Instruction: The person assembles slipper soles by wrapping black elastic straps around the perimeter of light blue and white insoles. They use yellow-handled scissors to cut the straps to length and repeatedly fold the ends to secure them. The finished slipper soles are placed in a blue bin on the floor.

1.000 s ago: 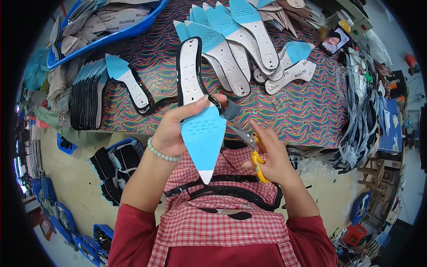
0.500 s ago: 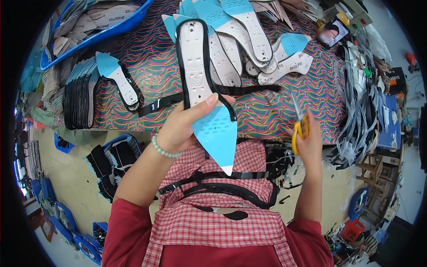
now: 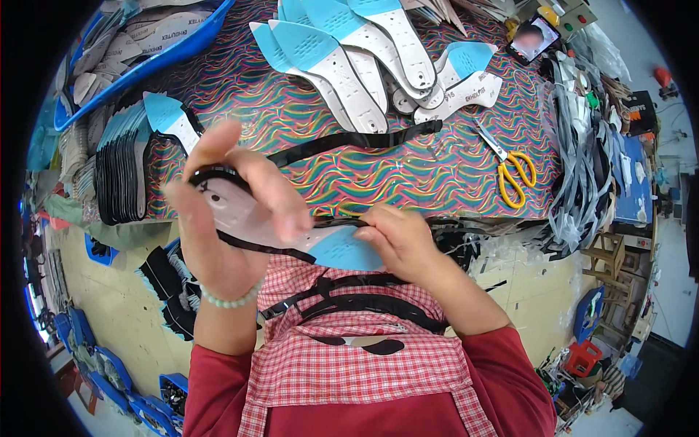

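Wavy multicoloured worktop (image 3: 342,182) beyond; blue-and-white, black-edged insole (image 3: 328,245) lies crosswise, right hand (image 3: 402,242) pinching its blue pointed end, left hand (image 3: 222,251) around white end, grip unclear.

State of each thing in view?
Insole, blue end in right hand's grip
Left hand, at insole's rounded end, blurred
Scissors, lying unheld on table
Black strip, on table, left end hidden
Black-edged stack, packed
Blue tub, filled
Phone, screen lit

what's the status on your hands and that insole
Right hand pinching insole by blue end. Left hand at black-edged end, grip blurred. Scissors and black strip lying beyond, on table.
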Action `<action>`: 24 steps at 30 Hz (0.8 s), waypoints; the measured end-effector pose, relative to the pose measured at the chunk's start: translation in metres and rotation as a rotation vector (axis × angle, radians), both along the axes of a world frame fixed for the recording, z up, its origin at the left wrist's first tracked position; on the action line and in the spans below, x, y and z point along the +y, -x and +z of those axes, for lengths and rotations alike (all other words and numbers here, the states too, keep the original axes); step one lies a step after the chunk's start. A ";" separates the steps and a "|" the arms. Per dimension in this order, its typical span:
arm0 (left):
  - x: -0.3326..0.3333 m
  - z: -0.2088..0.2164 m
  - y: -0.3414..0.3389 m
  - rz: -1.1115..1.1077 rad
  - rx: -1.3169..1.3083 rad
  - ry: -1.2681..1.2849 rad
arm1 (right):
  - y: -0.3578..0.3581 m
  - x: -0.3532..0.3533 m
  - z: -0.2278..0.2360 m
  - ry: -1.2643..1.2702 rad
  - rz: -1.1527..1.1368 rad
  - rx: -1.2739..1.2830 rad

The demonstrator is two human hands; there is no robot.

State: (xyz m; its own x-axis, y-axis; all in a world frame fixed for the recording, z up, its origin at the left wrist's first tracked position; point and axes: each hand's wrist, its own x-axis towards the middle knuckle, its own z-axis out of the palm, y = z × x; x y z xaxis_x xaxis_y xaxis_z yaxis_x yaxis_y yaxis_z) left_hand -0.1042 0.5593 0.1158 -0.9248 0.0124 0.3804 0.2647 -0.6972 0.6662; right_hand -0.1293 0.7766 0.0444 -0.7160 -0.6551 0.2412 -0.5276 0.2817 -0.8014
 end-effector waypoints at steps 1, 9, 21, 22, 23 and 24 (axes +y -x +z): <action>-0.001 -0.001 0.003 0.008 0.059 -0.010 | -0.005 -0.004 -0.003 0.039 -0.071 -0.019; -0.014 0.000 -0.018 -0.283 0.092 0.136 | -0.023 -0.001 -0.006 0.054 0.416 -0.836; -0.174 -0.063 -0.029 0.576 0.040 2.003 | 0.119 0.051 -0.024 -0.273 -0.721 -0.042; -0.159 -0.061 -0.028 0.666 0.029 2.050 | 0.115 0.054 -0.027 -0.199 -0.705 -0.080; -0.139 -0.055 -0.025 0.633 -0.006 1.886 | 0.101 0.051 -0.019 -0.045 -0.647 0.021; -0.114 -0.048 -0.020 0.603 -0.043 1.722 | 0.085 0.045 -0.003 0.011 -0.539 0.152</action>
State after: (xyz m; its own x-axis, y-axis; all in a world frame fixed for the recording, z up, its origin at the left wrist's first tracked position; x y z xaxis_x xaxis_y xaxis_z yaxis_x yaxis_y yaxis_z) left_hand -0.0843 0.4453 0.0674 -0.9585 0.0188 0.2844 0.1564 0.8688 0.4698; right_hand -0.2147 0.8213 0.0410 -0.9056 -0.2030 0.3723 -0.4211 0.5352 -0.7323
